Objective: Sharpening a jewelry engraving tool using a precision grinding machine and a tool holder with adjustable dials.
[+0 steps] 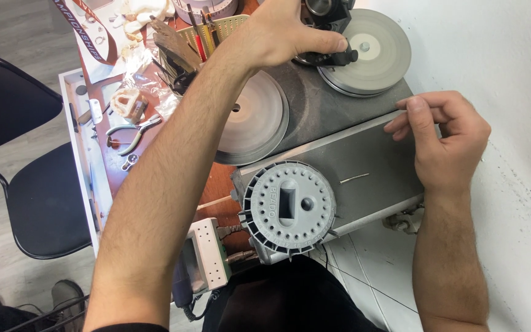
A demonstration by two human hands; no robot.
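My left hand (pixel 284 31) reaches far forward, its thumb and fingers closed on a small black knob (pixel 342 56) at the edge of the right grey disc (pixel 370 52) of a grey machine (pixel 339 154). My right hand (pixel 444 135) is at the machine's right side, fingers pinched on the end of a thin metal wire (pixel 410 108). A second grey disc (pixel 256 117) lies partly under my left forearm. A round grey plastic spool (pixel 287 206) with a ribbed rim sits on the machine's near end. Another short wire piece (pixel 354 178) lies on the machine's flat top.
A white power strip (pixel 210 252) sits below the spool. Pliers (pixel 133 129), plaster dental models (pixel 127 101) and a holder of tools (pixel 201 34) crowd the wooden bench at left. A black chair (pixel 38 203) stands at far left; a white wall (pixel 499 61) is on the right.
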